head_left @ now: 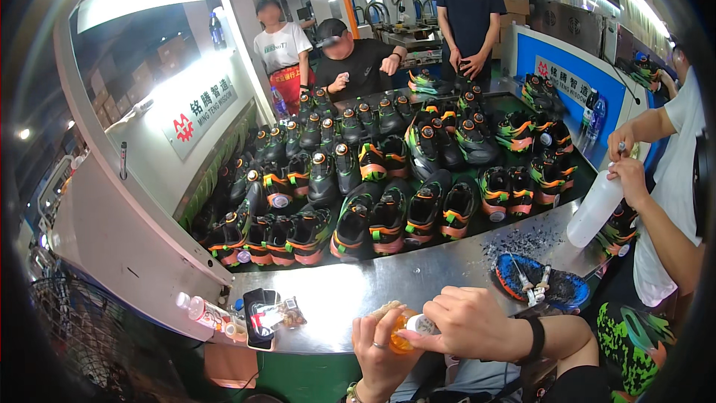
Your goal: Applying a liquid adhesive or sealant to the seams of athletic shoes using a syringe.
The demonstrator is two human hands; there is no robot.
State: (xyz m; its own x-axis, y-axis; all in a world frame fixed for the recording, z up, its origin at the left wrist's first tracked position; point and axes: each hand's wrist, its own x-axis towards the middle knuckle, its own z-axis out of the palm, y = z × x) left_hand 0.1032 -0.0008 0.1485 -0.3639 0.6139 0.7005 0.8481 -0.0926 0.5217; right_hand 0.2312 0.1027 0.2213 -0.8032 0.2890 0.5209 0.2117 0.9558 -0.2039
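Near the front edge of the metal table, my left hand (379, 354) wraps round a small bottle of orange contents (403, 337), with a ring on one finger. My right hand (471, 322) closes over its white cap (423, 325), thumb and fingers pressed against it. A black band circles my right wrist. The bottle is tilted and partly hidden by my fingers. Just beyond my right hand lies a blue-rimmed shoe sole (573, 289) with a pair of slim metal-and-white tools (535, 283) resting on it.
Rows of black, orange and green shoes (388, 213) fill the conveyor ahead. Dark crumbs (526, 242) lie beside the sole. At left are a phone (261, 321), a snack bag (291, 313) and drink bottles (200, 309). A co-worker at right holds a white bottle (597, 209); others are beyond.
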